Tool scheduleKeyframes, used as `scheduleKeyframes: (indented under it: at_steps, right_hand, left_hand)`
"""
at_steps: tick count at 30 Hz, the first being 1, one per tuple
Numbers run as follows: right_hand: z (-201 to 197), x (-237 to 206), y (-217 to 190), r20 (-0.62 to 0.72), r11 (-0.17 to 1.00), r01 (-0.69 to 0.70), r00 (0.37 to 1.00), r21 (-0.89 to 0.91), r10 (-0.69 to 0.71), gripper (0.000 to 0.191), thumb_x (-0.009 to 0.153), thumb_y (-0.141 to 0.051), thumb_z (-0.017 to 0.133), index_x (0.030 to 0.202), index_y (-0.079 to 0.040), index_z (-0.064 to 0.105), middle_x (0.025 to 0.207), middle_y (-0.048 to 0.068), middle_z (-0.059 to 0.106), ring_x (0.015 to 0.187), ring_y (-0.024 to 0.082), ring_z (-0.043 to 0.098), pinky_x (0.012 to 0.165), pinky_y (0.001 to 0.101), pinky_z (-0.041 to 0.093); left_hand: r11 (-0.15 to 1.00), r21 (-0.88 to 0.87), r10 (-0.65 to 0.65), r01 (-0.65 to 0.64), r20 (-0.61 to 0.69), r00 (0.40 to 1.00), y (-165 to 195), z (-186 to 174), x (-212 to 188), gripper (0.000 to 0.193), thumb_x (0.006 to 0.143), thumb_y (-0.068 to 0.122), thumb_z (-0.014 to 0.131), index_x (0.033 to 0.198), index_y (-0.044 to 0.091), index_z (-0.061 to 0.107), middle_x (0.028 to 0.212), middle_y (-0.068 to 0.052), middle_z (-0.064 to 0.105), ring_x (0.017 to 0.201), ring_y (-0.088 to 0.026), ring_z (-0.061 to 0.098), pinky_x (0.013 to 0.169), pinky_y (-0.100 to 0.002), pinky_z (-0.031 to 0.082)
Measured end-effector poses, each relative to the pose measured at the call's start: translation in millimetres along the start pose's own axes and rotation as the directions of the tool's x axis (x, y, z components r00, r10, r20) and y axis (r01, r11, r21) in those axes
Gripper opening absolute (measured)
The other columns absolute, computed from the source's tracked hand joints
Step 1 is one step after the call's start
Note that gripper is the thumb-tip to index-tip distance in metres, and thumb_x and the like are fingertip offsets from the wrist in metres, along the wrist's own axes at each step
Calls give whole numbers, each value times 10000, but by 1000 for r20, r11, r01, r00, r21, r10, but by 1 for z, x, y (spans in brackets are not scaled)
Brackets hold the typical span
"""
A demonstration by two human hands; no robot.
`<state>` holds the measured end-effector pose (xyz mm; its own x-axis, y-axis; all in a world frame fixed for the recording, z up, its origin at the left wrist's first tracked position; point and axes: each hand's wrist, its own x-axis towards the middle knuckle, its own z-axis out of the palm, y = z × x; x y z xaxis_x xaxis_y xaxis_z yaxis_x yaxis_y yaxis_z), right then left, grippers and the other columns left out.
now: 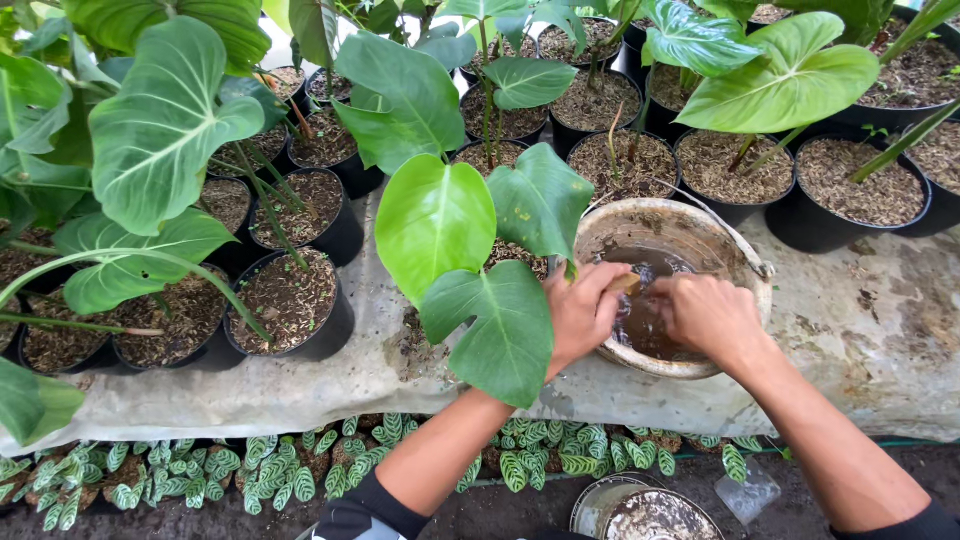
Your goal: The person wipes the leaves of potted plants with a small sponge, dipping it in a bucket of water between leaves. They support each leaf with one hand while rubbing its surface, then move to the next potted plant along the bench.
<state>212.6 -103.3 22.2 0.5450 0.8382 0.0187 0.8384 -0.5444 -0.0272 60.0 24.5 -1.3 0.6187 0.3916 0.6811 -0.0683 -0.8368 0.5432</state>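
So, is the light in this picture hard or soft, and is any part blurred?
Head view: soft, even daylight, no hard shadows; a pale sheen on the wet bench; big leaves sharp; slight blur at the left hand and right hand over the muddy water in the bucket.

Lighting: soft, even daylight, bright overall; no hard shadows. Glare: mild sheen on the large green leaves (436,222) and on the muddy water in the bucket (700,225). Focus: sharp centrally. Distortion: slight wide-angle bending toward the edges.
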Motion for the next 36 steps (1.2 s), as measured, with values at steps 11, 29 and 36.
scheduleKeyframes:
  at_steps: [11,29,36]
  right_hand:
    - [-25,-16,-16,-123,998,-12,992,60,19,430,903,-305,660,1329,-324,709,961,180,754,851,384,732,718,505,593]
    - [-20,-76,-128,54,-510,-251,928,823,-370,736,963,-450,607,1530,-22,415,1490,164,553,1336,243,567,1120,428,437]
    - [-27,-54,-152,-135,-763,-322,874,560,-467,700,994,-354,693,1511,32,420,1421,231,580,1352,374,576,1206,544,433]
  left_hand:
    - [997,-26,-80,78,-71,994,1,-4,-19,359,920,164,737,1273,105,718,903,-136,723,842,-266,670,793,-390,523]
    - [135,-720,-892,681,211,400,-36,-106,-147,292,919,58,696,1206,10,667,1005,-118,722,810,-172,678,807,-328,585]
    - [383,-810,-839,444,-104,534,-18,-155,-143,338,950,101,699,1258,4,599,1120,-115,747,910,-114,680,809,-275,556]
